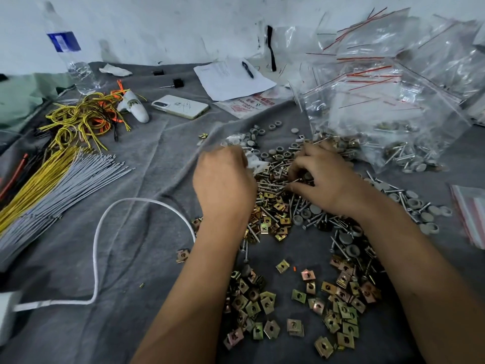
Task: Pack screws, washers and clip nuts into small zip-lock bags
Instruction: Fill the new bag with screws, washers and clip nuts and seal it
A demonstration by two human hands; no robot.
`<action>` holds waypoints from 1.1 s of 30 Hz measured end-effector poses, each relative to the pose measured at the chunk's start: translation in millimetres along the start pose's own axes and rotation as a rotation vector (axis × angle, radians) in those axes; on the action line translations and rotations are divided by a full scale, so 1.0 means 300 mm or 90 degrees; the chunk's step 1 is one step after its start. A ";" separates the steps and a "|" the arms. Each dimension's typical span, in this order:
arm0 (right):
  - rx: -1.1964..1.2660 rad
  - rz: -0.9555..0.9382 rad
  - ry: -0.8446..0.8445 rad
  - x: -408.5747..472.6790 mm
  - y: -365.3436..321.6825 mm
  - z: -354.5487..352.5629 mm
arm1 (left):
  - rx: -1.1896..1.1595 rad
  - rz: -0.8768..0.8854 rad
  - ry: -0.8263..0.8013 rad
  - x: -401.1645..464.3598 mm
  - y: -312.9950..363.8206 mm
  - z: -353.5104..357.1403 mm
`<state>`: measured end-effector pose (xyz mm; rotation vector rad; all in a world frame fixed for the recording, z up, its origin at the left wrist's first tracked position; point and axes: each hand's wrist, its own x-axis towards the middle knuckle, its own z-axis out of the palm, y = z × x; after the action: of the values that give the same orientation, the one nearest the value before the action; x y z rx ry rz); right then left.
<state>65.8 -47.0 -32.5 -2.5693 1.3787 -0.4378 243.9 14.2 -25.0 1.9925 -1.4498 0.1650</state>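
Observation:
A heap of loose screws lies on the grey cloth in the middle. Gold clip nuts spread out nearer to me, and grey round washers lie at the far side and to the right. My left hand is curled at the heap's left edge and holds a small clear zip-lock bag, mostly hidden behind the fingers. My right hand reaches into the screw heap, thumb and fingertips pinching screws.
Filled zip-lock bags pile up at the back right, with a flat stack of empty bags at the right edge. A phone, paper with a pen, a water bottle, cable ties and a white cord occupy the left and back.

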 end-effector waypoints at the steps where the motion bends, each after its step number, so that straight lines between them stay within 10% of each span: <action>1: 0.002 -0.008 0.022 -0.001 -0.002 -0.001 | -0.017 0.006 -0.016 -0.003 0.005 0.001; 10: 0.210 -0.100 0.270 -0.025 -0.010 -0.022 | -0.131 0.034 -0.036 -0.015 0.021 0.028; 33: 0.267 -0.064 0.303 -0.022 -0.026 -0.001 | -0.395 0.002 0.040 -0.009 0.026 0.062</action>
<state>68.3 -37.1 -31.0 -2.2679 1.1208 -1.2723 230.9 4.4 -37.4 1.4630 -1.2650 -0.2011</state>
